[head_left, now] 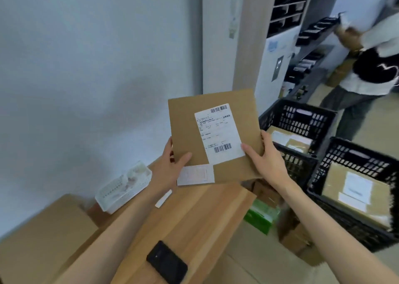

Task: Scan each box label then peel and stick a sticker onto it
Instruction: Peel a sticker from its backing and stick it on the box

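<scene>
A flat brown cardboard box (190,124) is held up above the wooden table (194,219), its face turned to me. A white shipping label (218,132) with two barcodes covers its right half. My left hand (170,167) grips the box's lower left corner, thumb on the front. My right hand (263,156) grips the lower right edge, thumb pressing the label's corner. A small white sticker sheet (195,174) lies under the box by my left hand. A black scanner-like device (166,262) lies on the table near me.
A white plastic basket (123,186) sits at the table's left. Two black crates (302,119) (354,154) holding labelled boxes stand on the right. Cardboard and green boxes (260,216) lie on the floor. Another person (371,72) stands at the shelves, far right.
</scene>
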